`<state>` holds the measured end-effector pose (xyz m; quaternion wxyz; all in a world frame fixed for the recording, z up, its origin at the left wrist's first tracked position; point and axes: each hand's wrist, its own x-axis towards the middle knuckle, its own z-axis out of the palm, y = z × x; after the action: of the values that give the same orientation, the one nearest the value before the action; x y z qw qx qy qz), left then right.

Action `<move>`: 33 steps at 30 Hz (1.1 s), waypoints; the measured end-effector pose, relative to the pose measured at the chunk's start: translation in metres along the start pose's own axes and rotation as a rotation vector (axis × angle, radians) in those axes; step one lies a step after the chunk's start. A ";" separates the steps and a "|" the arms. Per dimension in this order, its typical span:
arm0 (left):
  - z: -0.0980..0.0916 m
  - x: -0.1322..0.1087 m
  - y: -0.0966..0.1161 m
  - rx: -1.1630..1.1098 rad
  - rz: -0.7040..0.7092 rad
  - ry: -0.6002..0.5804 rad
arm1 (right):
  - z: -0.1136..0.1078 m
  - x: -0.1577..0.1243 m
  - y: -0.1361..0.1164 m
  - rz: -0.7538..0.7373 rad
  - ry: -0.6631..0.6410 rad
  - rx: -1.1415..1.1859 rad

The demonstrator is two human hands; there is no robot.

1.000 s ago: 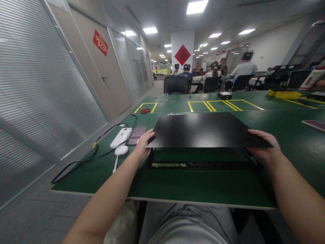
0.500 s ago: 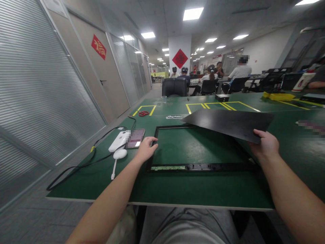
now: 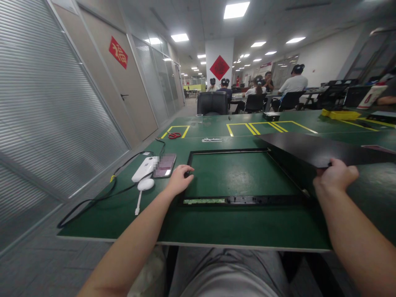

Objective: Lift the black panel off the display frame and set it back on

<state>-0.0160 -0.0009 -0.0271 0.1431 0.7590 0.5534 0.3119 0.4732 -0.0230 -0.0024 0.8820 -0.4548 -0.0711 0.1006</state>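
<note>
A thin black rectangular frame (image 3: 229, 200) lies flat on the green table (image 3: 216, 227) in front of me. My left hand (image 3: 180, 180) rests on the frame's left edge, fingers curled over it. My right hand (image 3: 335, 176) grips the near edge of a flat black panel (image 3: 312, 149), holding it just above the table to the right of the frame, tilted slightly. The panel overlaps the frame's right side.
A phone (image 3: 166, 164), a white power strip (image 3: 142, 168) and a white dongle (image 3: 145, 184) with black cable lie at the left. Red scissors (image 3: 175, 135), a cup (image 3: 199, 118) and yellow tape boxes sit further back. Several people sit at far tables.
The black panel, held over the frame with both hands, was lifted off and swung right in my right hand. My left hand let go and dropped onto the frame's left edge.
</note>
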 end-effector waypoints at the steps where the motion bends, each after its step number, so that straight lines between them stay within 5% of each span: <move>1: 0.000 0.000 0.000 0.006 0.003 -0.003 | 0.000 0.001 0.001 0.000 0.002 0.001; 18: -0.002 -0.002 0.002 0.042 0.030 -0.033 | 0.002 0.007 0.013 0.239 -0.042 -0.132; 33: 0.000 -0.002 0.001 0.081 0.048 -0.060 | 0.005 -0.003 0.020 0.265 -0.061 -0.107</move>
<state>-0.0157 -0.0031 -0.0269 0.1214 0.7863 0.5425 0.2695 0.4673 -0.0084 -0.0160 0.8330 -0.5033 -0.0423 0.2258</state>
